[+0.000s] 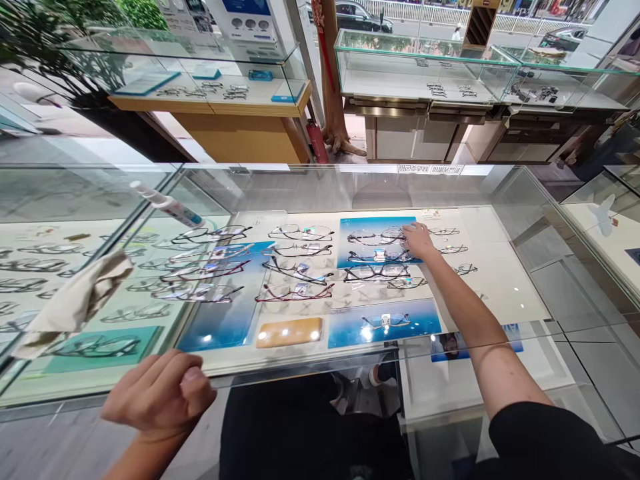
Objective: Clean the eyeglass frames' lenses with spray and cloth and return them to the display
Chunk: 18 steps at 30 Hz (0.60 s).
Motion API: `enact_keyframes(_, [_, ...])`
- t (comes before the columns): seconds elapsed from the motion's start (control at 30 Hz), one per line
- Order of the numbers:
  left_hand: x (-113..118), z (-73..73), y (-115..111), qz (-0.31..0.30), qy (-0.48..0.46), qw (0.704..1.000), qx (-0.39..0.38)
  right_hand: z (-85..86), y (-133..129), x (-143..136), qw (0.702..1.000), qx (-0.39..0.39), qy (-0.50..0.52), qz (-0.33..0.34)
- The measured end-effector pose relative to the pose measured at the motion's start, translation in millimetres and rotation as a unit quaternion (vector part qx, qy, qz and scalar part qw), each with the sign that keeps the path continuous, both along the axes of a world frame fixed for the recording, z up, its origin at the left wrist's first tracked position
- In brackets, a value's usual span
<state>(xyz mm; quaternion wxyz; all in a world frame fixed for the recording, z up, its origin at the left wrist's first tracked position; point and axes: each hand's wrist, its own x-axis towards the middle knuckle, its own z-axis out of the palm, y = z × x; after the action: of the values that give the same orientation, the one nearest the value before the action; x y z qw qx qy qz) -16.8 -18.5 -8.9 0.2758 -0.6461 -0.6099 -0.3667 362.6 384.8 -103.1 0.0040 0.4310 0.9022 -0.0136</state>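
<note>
While your left hand (160, 392) was clenched near the display case (505, 280), your right hand (417, 239) was at glasses (379, 235) on a blue card (373, 223), its grip not discernible.

From afar I see a short black sleeve (545, 437) well behind the right hand (416, 239), and black clothing (300, 430) just right of the left hand (163, 393).
</note>
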Motion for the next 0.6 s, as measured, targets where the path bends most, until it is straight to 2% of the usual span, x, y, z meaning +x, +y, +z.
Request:
enact_keyframes(0.07, [4.9, 7.1, 3.4, -0.016, 0.09, 0.996, 0.02, 0.2, 1.4, -0.9, 1.0, 0.001, 0.0, -0.002])
enact_keyframes(0.1, [6.9, 9.8, 4.9, -0.019, 0.097, 0.995, 0.023, 0.3, 2.1, -1.1, 1.0, 0.001, 0.0, -0.002])
enact_keyframes(0.2, [9.7, 13.0, 7.2, -0.02, 0.092, 0.995, 0.02, 0.6, 3.2, -1.0, 1.0, 0.003, 0.003, 0.003])
enact_keyframes(0.43, [7.3, 9.3, 6.8, -0.012, 0.09, 0.996, 0.018, 1.4, 3.9, -2.2, 1.0, 0.004, 0.01, 0.006])
enact_keyframes(0.6, [4.7, 5.3, 4.9, -0.013, 0.089, 0.996, 0.014, 8.2, -0.9, -4.4, 0.999, 0.013, 0.03, -0.003])
